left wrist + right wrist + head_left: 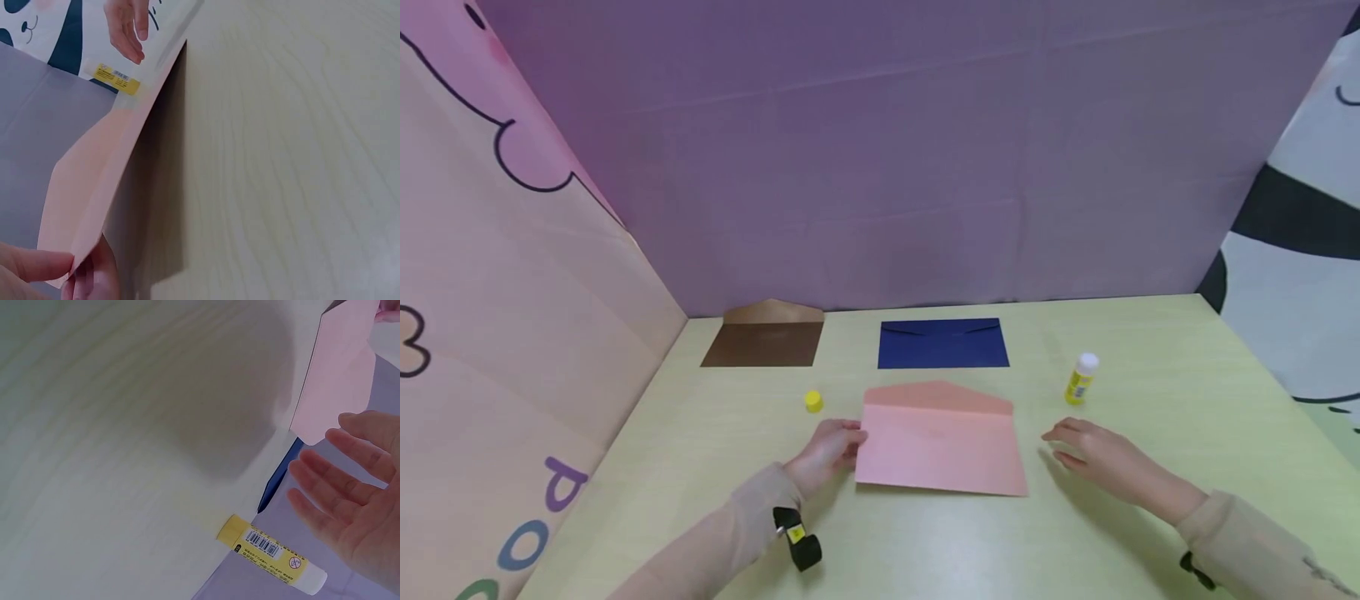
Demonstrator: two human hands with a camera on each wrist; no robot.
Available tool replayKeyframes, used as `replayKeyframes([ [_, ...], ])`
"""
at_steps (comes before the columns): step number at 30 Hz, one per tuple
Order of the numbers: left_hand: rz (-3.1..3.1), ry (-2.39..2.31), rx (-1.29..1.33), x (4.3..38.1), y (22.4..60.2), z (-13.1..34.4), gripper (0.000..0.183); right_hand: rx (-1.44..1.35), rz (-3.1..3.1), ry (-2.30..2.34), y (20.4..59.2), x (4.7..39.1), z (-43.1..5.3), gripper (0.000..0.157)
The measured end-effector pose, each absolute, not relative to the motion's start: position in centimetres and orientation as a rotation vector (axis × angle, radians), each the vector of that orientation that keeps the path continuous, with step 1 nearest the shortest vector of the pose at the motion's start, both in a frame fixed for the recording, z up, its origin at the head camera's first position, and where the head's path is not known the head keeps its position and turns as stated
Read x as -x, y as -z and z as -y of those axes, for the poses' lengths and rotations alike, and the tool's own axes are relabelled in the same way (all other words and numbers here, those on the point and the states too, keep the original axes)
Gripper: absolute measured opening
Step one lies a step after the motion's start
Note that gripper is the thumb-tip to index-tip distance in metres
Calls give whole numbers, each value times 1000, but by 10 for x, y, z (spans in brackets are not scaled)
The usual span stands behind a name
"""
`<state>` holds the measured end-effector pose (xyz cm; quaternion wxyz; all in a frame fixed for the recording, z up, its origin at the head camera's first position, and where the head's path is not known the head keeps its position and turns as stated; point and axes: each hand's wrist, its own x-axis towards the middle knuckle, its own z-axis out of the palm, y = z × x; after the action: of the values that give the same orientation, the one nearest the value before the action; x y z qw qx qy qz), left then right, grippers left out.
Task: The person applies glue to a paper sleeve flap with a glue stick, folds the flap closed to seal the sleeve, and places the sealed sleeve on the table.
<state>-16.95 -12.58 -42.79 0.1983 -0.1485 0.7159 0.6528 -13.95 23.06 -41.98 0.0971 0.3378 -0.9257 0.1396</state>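
Nearest, at left, the left hand (826, 457) had its grip clamped on the left edge of the pink envelope (942, 454) — thumb above, fingers below and partly hidden by the paper. The envelope extended rightward from that grip, its long axis left to right, its near edge raised off the tabletop (925, 554) over a shadow; the flap (936, 397) was open toward the far side. The right hand (1093, 460) was just beside the right edge, not touching, its grip empty and the fingers loosely apart. Whether the envelope held anything could not be made out. A little farther, a yellow cap (813, 402) lay at left and a glue stick (1080, 381) stood upright at right — its white top too indistinct to read. Farthest were a brown envelope (763, 344) at left and a blue envelope (943, 346), only a sliver in the right wrist view.
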Motion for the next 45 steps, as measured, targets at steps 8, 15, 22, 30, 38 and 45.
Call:
replayKeyframes([
  [8, -2122, -1709, 386, 170, 432, 126, 36, -1004, 2771, -428, 419, 140, -230, 23],
  [15, -2303, -1491, 338, 172, 434, 124, 31, -1074, 2700, -440, 422, 140, -229, 23],
  [22, -2391, -1341, 301, 174, 433, 122, 28, -1087, 2708, -442, 424, 141, -228, 24],
  [30, -2468, -1268, 163, 168, 431, 121, 28, -1126, 2671, -436, 429, 142, -227, 24],
  [38, -2499, -1196, 64, 165, 427, 119, 27, -1155, 2687, -446, 428, 144, -223, 22],
  [45, -2710, -879, -200, 165, 419, 115, 14, -1150, 2741, -448, 422, 151, -211, 19],
])
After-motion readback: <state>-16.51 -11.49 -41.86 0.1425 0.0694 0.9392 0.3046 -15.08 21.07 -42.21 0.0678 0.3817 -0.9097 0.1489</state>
